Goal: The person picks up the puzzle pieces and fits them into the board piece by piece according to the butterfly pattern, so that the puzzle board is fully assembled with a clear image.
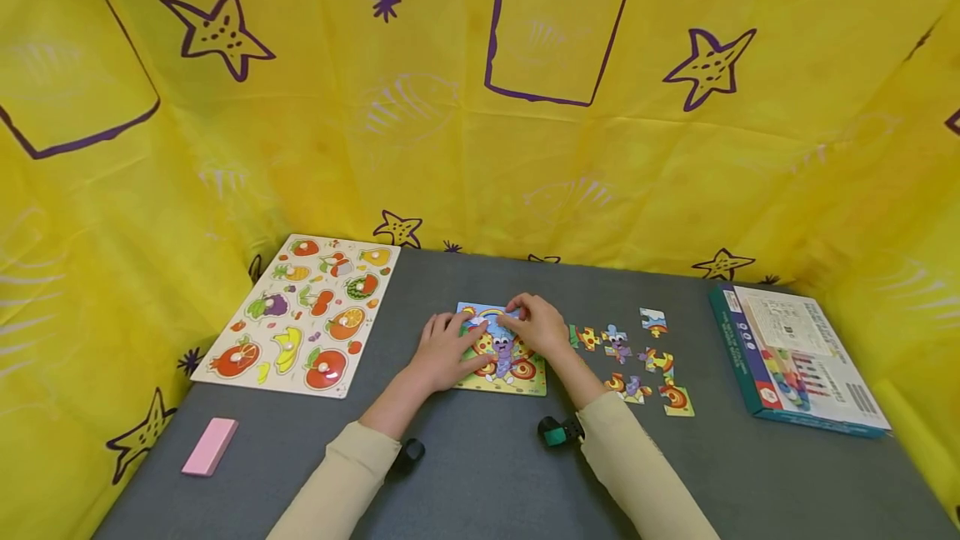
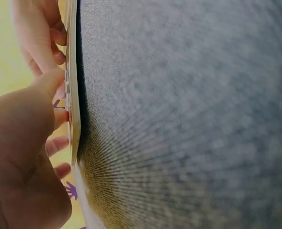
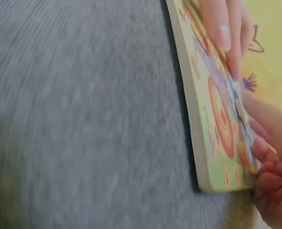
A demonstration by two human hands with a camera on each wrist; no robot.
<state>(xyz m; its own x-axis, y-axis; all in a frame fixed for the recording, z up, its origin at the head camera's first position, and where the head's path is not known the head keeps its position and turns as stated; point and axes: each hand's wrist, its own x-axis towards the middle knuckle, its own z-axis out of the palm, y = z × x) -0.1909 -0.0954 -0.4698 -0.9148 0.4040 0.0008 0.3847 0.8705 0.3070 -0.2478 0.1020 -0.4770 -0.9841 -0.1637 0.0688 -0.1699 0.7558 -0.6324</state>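
A small jigsaw puzzle board (image 1: 501,386) with a purple cartoon bug and orange-red round shapes lies mid-table in the head view. My left hand (image 1: 442,350) rests on its left side, fingers spread and fairly straight, thumb reaching across the picture. At the top right of the board, my right hand (image 1: 543,327) pinches a puzzle piece between thumb and curled fingers, the piece mostly hidden by them. Seen from the right wrist, the puzzle board (image 3: 217,143) shows seams between pieces close to the right fingers (image 3: 262,148). Loose puzzle pieces (image 1: 677,398) lie to the right.
A white fruit peg board (image 1: 258,327) lies at the left, with a pink block (image 1: 210,447) nearer me. On the right sits a teal-edged box (image 1: 817,361). A yellow patterned cloth (image 1: 450,165) rises behind the grey table (image 1: 480,473).
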